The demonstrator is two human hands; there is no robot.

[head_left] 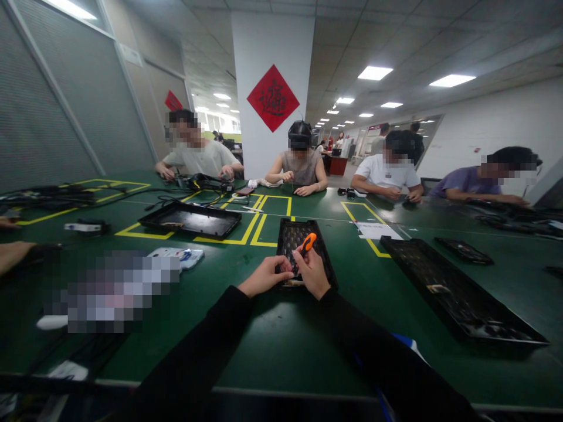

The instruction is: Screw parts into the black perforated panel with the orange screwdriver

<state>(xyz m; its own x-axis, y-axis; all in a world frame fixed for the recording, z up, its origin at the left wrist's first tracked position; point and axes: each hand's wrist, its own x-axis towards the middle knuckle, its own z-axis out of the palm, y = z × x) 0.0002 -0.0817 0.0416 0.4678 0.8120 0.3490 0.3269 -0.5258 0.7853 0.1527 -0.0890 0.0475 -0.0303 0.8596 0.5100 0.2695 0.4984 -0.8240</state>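
Observation:
A black tray-like part with rows of small shapes inside lies on the green table in front of me. My right hand is closed around an orange and black screwdriver, its handle pointing up and its tip hidden between the hands. Close beside it, my left hand reaches over the near left edge of the part, with thumb and fingers pressed together. What those fingers hold, if anything, is too small to make out.
A shallow black tray lies at the left, a long black tray at the right. Blurred packages and black cables are on the left. Several people sit across the table; another person's hand shows at the left edge.

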